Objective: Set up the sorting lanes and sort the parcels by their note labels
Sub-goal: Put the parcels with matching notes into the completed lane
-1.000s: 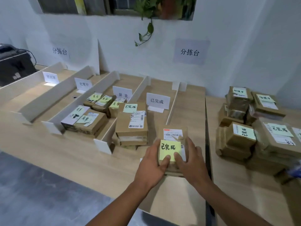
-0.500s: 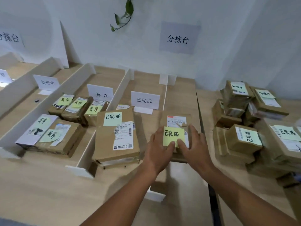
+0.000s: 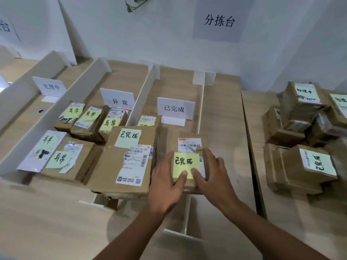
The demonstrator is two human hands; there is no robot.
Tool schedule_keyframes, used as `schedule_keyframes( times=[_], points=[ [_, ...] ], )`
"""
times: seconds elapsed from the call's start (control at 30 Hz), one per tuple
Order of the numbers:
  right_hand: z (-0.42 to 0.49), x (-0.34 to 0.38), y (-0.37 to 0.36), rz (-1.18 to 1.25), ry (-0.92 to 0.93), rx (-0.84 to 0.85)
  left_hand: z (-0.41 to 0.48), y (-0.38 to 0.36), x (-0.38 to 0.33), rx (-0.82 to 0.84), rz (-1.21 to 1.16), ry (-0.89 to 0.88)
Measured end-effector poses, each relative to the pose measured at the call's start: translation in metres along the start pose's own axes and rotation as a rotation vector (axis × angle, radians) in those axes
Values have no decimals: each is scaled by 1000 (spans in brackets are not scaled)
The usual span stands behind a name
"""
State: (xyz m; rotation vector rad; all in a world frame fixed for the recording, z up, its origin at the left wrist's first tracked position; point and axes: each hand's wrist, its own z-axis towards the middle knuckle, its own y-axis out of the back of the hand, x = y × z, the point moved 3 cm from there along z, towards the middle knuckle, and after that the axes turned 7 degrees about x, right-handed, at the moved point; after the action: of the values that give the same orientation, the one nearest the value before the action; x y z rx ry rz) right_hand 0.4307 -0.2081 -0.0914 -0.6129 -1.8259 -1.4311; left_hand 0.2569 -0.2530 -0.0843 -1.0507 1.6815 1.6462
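note (image 3: pixel 146 124) half behind big parcel (image 3: pixel 129 162)

Paper sign (image 3: pixel 219 21) printed 分拣台, fixed to white wall (image 3: pixel 159 38). Second sign (image 3: pixel 5 28) cut off at left edge. Green vine (image 3: pixel 130 8) hanging at top. Wooden tabletop (image 3: pixel 47 222) below.

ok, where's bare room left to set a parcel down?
Free: wooden floor before the white 处理中 card; wood strip right of the thin white divider. Crowded: 异常 lane, 已完成 lane front where left hand and right hand hold a small brown parcel, brown cardboard pile at right.
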Motion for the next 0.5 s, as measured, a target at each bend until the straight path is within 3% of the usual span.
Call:
schedule_keyframes(
  times=[0.27,0.5],
  points=[
    [15,26,-22,48,0,-5,12,25,16,-13,-95,-29],
    [97,33,6,29,-17,-165,121,35,-20,80,-11,-81]
  ],
)
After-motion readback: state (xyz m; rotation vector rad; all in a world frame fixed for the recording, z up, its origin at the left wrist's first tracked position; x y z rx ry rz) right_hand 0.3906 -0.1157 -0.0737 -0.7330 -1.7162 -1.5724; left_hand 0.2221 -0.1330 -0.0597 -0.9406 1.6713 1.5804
